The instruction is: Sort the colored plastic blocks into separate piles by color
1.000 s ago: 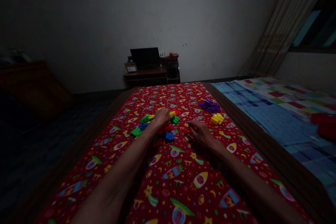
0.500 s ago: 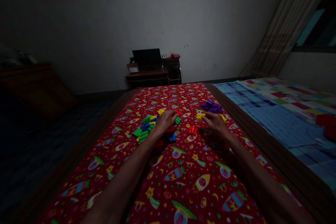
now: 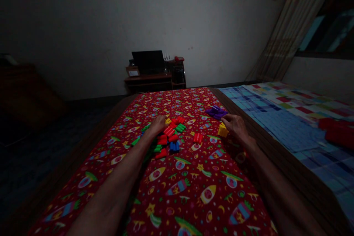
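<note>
My left hand [image 3: 158, 124] is over a loose pile of plastic building blocks, its fingers closed at a small yellow block [image 3: 167, 121]. Red blocks [image 3: 169, 131], green blocks [image 3: 180, 128] and a blue block [image 3: 174, 147] lie around it; the hand and forearm hide part of the pile. To the right, my right hand [image 3: 235, 125] has its fingers curled down on a yellow block [image 3: 222, 130], partly covered by the hand. Just beyond it sits a purple cluster of blocks [image 3: 216, 112]. A lone red block [image 3: 198, 138] lies between the hands.
The blocks lie on a red cloth [image 3: 177, 99] printed with rockets and stars. A bed with a blue checked sheet [image 3: 276, 125] stands along the right side. At the far wall is a desk [image 3: 149, 78] with a dark monitor [image 3: 148, 61].
My left hand has moved left across the pile, uncovering red blocks. My right hand has brought the yellow block to the right, near the purple cluster. The view has shifted slightly.
</note>
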